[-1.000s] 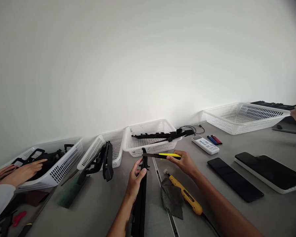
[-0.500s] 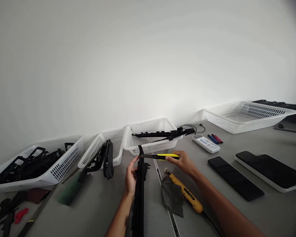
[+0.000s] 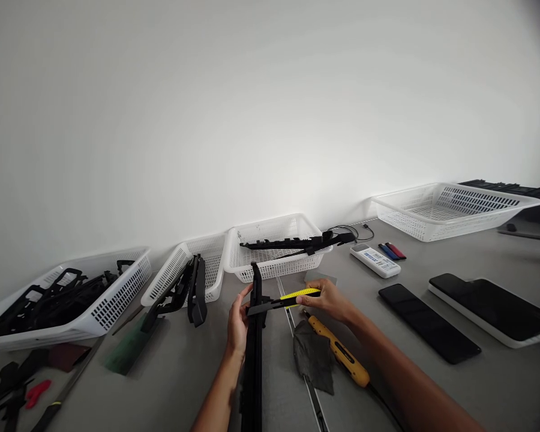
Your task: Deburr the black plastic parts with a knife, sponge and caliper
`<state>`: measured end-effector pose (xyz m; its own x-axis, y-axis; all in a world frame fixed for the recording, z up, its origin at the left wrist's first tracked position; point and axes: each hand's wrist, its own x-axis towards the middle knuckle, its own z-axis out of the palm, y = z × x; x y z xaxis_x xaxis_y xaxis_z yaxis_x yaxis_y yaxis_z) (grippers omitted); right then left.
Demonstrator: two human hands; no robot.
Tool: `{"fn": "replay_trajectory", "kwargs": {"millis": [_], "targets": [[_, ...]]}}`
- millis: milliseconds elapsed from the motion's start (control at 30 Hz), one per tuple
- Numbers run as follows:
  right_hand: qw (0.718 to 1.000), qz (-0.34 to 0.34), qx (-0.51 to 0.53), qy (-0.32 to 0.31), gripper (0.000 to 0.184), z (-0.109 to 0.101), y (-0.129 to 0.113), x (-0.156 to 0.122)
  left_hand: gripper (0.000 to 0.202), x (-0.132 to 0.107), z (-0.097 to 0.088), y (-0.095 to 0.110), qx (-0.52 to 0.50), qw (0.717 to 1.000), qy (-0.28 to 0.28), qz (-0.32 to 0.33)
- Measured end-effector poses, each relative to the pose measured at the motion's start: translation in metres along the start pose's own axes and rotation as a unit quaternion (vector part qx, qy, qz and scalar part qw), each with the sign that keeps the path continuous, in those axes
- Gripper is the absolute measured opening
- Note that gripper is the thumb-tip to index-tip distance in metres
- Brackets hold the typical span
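My left hand (image 3: 237, 327) is closed around a long black plastic strip (image 3: 253, 360) that runs from the lower edge up to the middle of the grey table (image 3: 193, 378). My right hand (image 3: 330, 300) grips a yellow and black utility knife (image 3: 281, 302), its dark tip lying against the strip's upper part just above my left fingers. Both wrists hover over the table.
White baskets stand along the wall: one (image 3: 126, 282) with black parts at left, a smaller one (image 3: 213, 255), one (image 3: 292, 228) with a long black part across it, a wide one (image 3: 436, 201) at right. A yellow-handled tool (image 3: 339, 354), grey cloth (image 3: 312, 360), remote (image 3: 375, 261), phones (image 3: 427, 327) lie nearby.
A co-worker's hands left the left basket. My right hand brought the knife down and left onto the strip. My left hand slid slightly down the strip.
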<state>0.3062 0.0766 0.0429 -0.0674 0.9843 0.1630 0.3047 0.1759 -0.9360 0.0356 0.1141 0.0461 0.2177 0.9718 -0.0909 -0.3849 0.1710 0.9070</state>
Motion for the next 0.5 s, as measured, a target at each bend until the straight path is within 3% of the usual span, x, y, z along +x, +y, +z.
{"fn": "replay_trajectory", "kwargs": {"millis": [167,333,500], "targets": [[0.997,-0.002,-0.022,0.069,0.063,0.002,-0.002,0.001,0.07,0.004,-0.003,-0.01,0.008,0.998,0.057,-0.01],[0.993,0.009,-0.035,0.108,0.062,0.001,-0.002,0.001,0.063,0.005,-0.005,-0.018,0.046,0.998,0.042,-0.03],[0.997,-0.008,0.001,0.078,0.063,0.001,-0.005,-0.001,0.061,0.002,-0.005,-0.019,0.046,0.998,0.051,-0.016]]}}
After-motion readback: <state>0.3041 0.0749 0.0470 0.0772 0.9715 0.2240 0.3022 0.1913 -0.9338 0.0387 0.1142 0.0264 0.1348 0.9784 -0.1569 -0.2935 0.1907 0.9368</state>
